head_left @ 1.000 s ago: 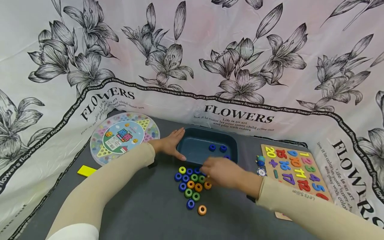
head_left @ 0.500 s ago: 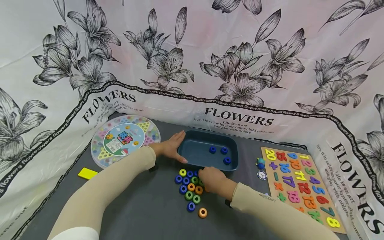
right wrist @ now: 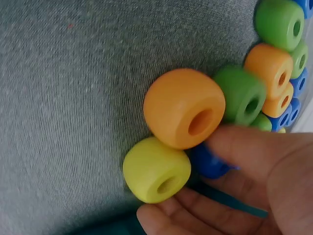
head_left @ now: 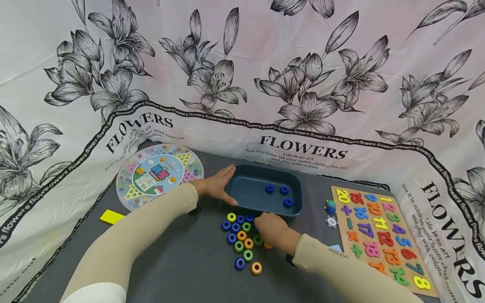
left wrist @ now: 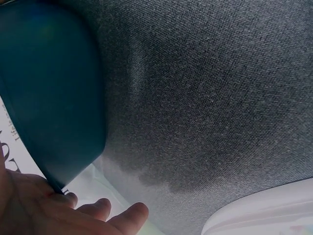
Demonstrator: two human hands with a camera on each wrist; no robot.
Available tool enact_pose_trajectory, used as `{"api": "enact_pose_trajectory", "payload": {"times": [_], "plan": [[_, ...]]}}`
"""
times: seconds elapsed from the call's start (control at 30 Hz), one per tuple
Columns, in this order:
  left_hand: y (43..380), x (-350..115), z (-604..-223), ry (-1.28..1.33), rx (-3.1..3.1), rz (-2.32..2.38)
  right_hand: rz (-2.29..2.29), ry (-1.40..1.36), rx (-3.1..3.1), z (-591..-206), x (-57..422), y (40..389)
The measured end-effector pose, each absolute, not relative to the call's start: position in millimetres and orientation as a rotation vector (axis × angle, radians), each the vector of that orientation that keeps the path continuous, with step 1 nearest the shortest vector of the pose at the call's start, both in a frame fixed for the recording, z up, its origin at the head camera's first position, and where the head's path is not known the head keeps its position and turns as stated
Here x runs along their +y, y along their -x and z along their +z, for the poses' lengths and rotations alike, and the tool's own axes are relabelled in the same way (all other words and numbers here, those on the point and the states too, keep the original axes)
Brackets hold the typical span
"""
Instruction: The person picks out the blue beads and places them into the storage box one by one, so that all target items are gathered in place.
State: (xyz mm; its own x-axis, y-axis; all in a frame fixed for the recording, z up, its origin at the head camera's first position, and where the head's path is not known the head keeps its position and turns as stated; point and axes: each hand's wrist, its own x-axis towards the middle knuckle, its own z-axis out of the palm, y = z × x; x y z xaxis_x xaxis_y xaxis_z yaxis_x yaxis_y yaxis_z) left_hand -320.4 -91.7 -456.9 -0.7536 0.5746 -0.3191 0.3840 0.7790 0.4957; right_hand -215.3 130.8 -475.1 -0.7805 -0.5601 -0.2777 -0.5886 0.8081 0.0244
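My left hand (head_left: pixel 217 185) rests against the left end of a dark blue-green tray (head_left: pixel 261 210), its fingers mostly straight and the thumb by the front corner. Inside the tray sit three blue beads (head_left: pixel 270 189). In front of it lies a loose cluster of blue, green, orange and yellow beads (head_left: pixel 238 246). My right hand (head_left: pixel 273 229) is at the cluster's right side. In the right wrist view its thumb and fingers pinch a partly hidden blue bead (right wrist: pixel 208 161). A yellow bead (right wrist: pixel 151 169) and an orange bead (right wrist: pixel 176 103) lie right beside it.
A round game box (head_left: pixel 161 174) stands at the back left, with a yellow block (head_left: pixel 111 216) before it. On the right lie a wooden number board (head_left: pixel 382 235), a small blue-green toy (head_left: pixel 330 206) and a poker chip (head_left: pixel 331 221). A flower-printed cloth (head_left: pixel 303 147) hangs behind.
My right hand has moved from the tray's front edge down to the cluster. A few beads near it have shifted slightly. My left hand stays at the tray.
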Motion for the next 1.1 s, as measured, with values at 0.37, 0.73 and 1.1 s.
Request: {"api": "enact_pose_trajectory", "payload": {"times": [0.37,0.73,1.1], "plan": [[322.2,-90.0,-458.9,-0.711,2.504,0.562,0.168,1.064,2.746,-483.5,133.6,221.2],[323.0,-86.9,-455.8,-0.702,2.494,0.581,-0.328,1.412,2.584,-431.9,152.8,230.1],[323.0,-90.2,-456.5,-0.696,2.477,0.590,-0.407,0.974,2.814,-416.0,163.0,318.8]]}}
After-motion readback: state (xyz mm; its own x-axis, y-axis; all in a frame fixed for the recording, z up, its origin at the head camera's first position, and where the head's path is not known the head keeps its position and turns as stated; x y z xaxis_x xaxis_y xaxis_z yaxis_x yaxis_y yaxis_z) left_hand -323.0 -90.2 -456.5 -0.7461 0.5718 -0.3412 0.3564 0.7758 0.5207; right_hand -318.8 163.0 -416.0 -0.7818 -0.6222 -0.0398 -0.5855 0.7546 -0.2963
